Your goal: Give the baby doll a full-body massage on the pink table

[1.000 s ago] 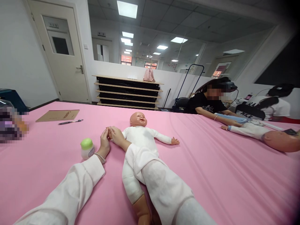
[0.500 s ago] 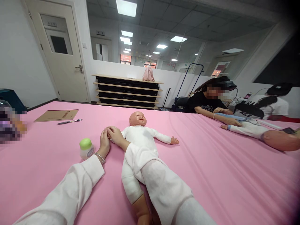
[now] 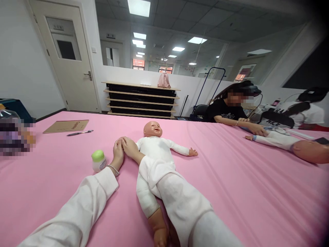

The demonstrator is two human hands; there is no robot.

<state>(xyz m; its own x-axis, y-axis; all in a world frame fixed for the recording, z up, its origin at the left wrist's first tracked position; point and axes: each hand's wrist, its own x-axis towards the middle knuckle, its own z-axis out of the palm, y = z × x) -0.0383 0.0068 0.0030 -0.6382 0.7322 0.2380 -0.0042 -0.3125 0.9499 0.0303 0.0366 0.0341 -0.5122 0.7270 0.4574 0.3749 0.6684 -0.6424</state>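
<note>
a doll (image 3: 156, 150) in white is lying face up on a pink-covered bench (image 3: 221, 192), head away from the person. the left hand (image 3: 118, 152) and right hand (image 3: 130, 148) are meeting beside its chest, the right sleeve (image 3: 177, 195) crossing its body. the fingers of both are curving close together; whether they are gripping the doll's hand is hidden. a green-lidded jar (image 3: 99, 161) is standing near the left wrist; a pen (image 3: 80, 132) and notebook (image 3: 66, 126) are lying beyond.

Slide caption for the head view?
Left hand and right hand meet beside a doll on pink cloth, a jar nearby.
</note>
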